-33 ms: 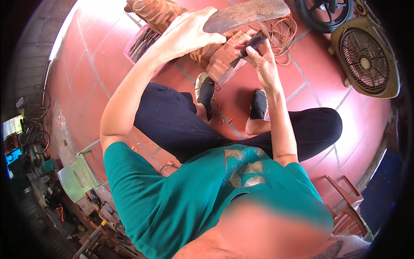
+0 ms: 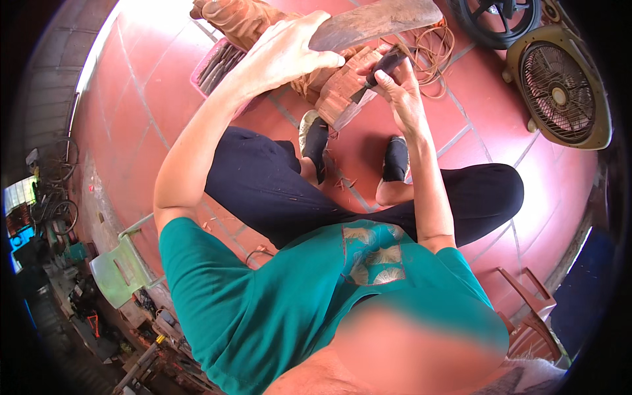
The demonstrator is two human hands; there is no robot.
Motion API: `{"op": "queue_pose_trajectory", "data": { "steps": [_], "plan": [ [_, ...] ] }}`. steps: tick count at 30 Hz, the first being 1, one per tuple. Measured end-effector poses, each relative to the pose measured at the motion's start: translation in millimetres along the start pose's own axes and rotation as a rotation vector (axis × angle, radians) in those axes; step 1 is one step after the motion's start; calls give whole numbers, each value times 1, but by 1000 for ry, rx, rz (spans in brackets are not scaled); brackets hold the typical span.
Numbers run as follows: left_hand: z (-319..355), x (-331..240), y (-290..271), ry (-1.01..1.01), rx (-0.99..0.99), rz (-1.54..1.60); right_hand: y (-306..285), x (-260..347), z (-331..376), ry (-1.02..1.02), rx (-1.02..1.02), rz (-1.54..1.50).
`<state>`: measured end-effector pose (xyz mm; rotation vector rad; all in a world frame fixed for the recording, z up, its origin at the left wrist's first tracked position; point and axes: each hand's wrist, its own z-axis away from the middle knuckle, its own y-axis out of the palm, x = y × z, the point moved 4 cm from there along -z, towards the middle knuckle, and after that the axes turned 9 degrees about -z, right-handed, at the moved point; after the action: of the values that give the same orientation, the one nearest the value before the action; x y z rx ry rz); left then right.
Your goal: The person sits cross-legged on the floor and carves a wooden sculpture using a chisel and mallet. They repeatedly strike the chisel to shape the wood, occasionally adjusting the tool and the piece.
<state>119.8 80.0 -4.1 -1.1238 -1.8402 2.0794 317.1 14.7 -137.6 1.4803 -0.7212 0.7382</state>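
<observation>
My left hand [image 2: 283, 52] is closed round the near end of a thick, weathered wooden mallet [image 2: 378, 23], raised above the wood and slanting away to the right. In my right hand [image 2: 401, 89] is a dark chisel [image 2: 388, 64], held between thumb and fingers. Its narrow tip points down and left, close to a reddish-brown carved log [image 2: 339, 102]; whether it touches cannot be told. The log lies on the floor beyond my feet, and my left arm and the mallet hide part of it.
A pink basket [image 2: 195, 76] of carving tools stands left of the log. Coiled orange cord [image 2: 438, 62] lies to its right, near a black wheel [image 2: 498, 23] and a box fan [image 2: 559, 95]. Wood chips [image 2: 345, 182] litter the tiles between my feet. A pale green chair [image 2: 118, 273] stands at left.
</observation>
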Motion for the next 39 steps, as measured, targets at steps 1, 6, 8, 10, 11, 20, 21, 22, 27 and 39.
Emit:
{"op": "queue_pose_trajectory", "data": {
  "steps": [1,6,8,10,11,20,21,22,27,39],
  "plan": [
    [3,-2,0,-23,12,24,2,0,0,1,12,15],
    [5,-9,-2,-23,14,3,6,-2,-8,-35,38,45],
    [5,-14,-1,-32,39,10,6,-2,-9,-52,34,43],
    [5,-18,1,-56,50,14,5,-3,-11,-65,37,50],
    [5,-19,0,11,-14,-20,5,-4,-11,-66,43,56],
    [6,-27,-11,145,-141,0,7,-6,-13,-83,94,132],
    [6,-34,-18,98,-98,39,6,-6,-13,-77,93,123],
    [6,-39,-23,51,-55,78,5,-7,-13,-80,98,133],
    [10,-30,-15,57,-85,-23,9,-6,-13,-95,112,129],
    [10,-22,-4,48,23,-187,11,-7,-14,-130,98,274]
  ]
}}
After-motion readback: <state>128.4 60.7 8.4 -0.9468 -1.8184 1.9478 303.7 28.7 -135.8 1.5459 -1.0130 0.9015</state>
